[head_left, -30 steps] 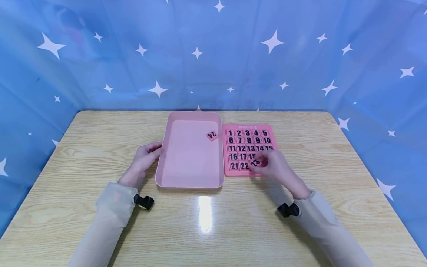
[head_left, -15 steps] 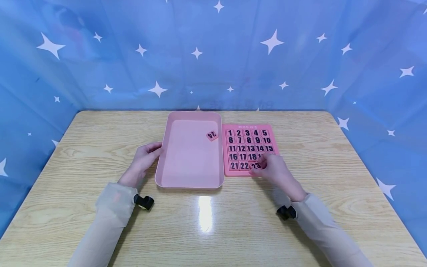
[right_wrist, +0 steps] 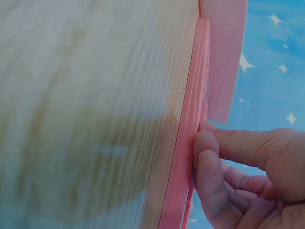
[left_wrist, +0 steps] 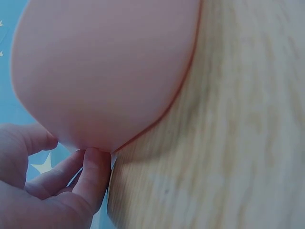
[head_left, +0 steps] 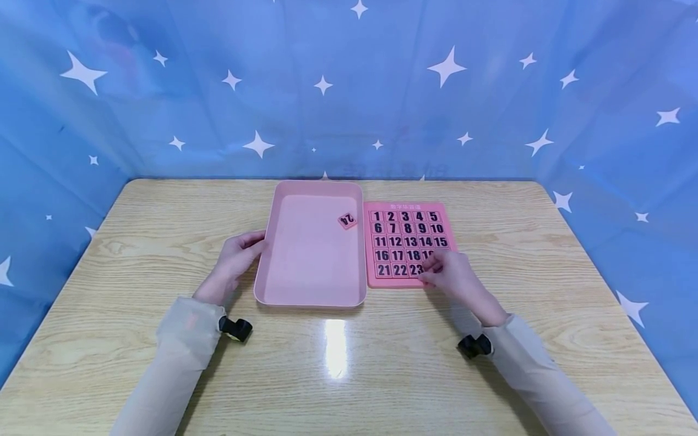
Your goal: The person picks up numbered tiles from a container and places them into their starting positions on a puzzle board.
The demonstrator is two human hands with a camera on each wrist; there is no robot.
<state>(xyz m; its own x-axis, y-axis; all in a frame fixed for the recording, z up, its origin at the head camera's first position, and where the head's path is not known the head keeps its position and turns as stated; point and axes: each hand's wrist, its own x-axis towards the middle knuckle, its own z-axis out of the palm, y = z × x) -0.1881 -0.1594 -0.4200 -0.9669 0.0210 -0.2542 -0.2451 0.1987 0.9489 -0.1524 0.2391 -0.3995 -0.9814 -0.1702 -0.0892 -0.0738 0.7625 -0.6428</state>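
A pink number-puzzle board (head_left: pixel 371 242) lies on the table with rows of square number tiles. My right hand (head_left: pixel 452 275) bends over its lower right part. The thumb and index fingertip pinch at the right edge of the number tile 23 (head_left: pixel 415 270), which lies level in the bottom row; the right wrist view shows these fingertips (right_wrist: pixel 206 143) right at the board's surface. At the left, my left hand (head_left: pixel 234 263) touches the outer wall of a pink tray (head_left: pixel 311 297), its fingertips (left_wrist: pixel 97 155) against the side. Inside the tray lies the number tile 24 (head_left: pixel 347 220), turned askew.
Tray and board sit side by side on a wood-grain table (head_left: pixel 392 363). A blue curtain (head_left: pixel 305 121) with white stars hangs behind the table. A black wrist camera (head_left: pixel 235 329) is on the left sleeve, another (head_left: pixel 474 346) on the right.
The number tile 23 has gone from tilted in my right fingers to level in the bottom row beside 22. My right fingers have slid right to its edge. The left hand has stayed put.
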